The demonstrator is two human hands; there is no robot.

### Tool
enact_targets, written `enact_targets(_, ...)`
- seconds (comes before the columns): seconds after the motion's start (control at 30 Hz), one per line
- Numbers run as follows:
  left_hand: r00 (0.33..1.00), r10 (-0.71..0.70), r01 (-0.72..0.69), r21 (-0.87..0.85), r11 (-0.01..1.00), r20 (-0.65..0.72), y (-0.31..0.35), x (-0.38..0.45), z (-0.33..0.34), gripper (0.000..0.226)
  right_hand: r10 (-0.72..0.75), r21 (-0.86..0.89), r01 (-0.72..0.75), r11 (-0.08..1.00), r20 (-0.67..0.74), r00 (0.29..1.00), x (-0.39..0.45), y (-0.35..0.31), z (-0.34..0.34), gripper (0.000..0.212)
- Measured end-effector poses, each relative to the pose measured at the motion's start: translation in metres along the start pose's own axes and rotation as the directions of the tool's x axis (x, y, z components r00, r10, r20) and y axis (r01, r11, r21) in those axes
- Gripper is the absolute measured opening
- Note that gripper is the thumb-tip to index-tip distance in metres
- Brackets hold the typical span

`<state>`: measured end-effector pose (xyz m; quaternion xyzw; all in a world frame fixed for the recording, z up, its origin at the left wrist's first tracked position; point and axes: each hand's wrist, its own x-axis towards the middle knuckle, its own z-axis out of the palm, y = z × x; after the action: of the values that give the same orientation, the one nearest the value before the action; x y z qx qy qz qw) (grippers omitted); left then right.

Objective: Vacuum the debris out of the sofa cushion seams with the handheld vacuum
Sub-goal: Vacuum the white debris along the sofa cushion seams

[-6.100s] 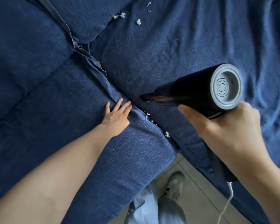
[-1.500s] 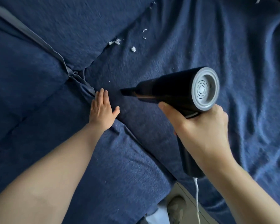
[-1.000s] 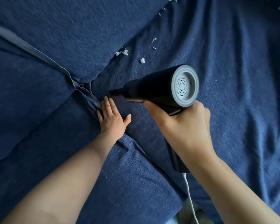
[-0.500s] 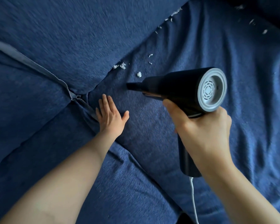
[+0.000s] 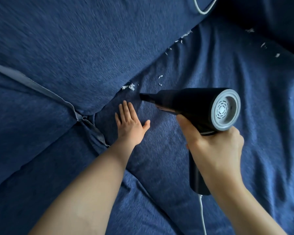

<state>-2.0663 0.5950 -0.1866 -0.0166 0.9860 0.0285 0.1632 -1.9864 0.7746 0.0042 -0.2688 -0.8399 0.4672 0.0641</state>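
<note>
My right hand [image 5: 214,150] grips the handle of a black handheld vacuum [image 5: 190,104] with a grey round rear cap. Its narrow nozzle points left, just above the blue seat cushion [image 5: 210,68] and a short way below a clump of white debris [image 5: 129,87] at the seam under the back cushion [image 5: 92,48]. More white scraps [image 5: 183,35] lie further up that seam, and loose bits [image 5: 160,80] dot the seat. My left hand [image 5: 130,123] lies flat, fingers straight, on the seat cushion beside the nozzle.
A lighter blue fabric strip [image 5: 41,89] runs along the gap between cushions at left. White scraps [image 5: 263,45] lie near the dark far right edge. A white cord [image 5: 202,214] hangs from the vacuum's handle; another cord loop [image 5: 202,9] shows at top.
The vacuum's nozzle has moved up from the seam between the seat cushions toward the back-cushion seam and its white clump. My left hand slid off the cushion gap onto the right seat cushion.
</note>
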Motion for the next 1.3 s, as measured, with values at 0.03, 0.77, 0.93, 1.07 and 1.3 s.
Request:
enact_targets(0.03, 1.000, 0.001, -0.001, 0.002, 1.000, -0.001, 0.000, 0.001, 0.000, 0.100, -0.005, 0.003, 0.005, 1.000, -0.005, 1.000, 0.001, -0.001, 0.001, 0.035)
enact_targets(0.77, 0.999, -0.019, 0.017, 0.054, 0.998, 0.032, -0.001, 0.008, 0.008, 0.102, -0.108, 0.041, 0.110, 0.993, -0.046, 0.993, 0.015, -0.007, 0.004, 0.038)
enact_targets(0.93, 0.999, -0.026, 0.023, 0.051, 0.998, 0.043, 0.000, 0.008, 0.007, 0.102, -0.174, 0.019, 0.174, 0.984, -0.030, 0.984, 0.021, -0.010, 0.018, 0.034)
enact_targets(1.07, 0.999, -0.024, 0.022, 0.046, 0.999, 0.047, 0.000, 0.008, 0.006, 0.102, -0.138, 0.038, 0.138, 0.990, -0.011, 0.990, 0.027, -0.007, 0.025, 0.031)
enact_targets(1.3, 0.998, -0.022, 0.018, 0.065, 0.998, 0.067, 0.000, 0.007, 0.005, 0.100, -0.146, 0.083, 0.145, 0.986, 0.012, 0.989, 0.022, -0.007, 0.035, 0.030)
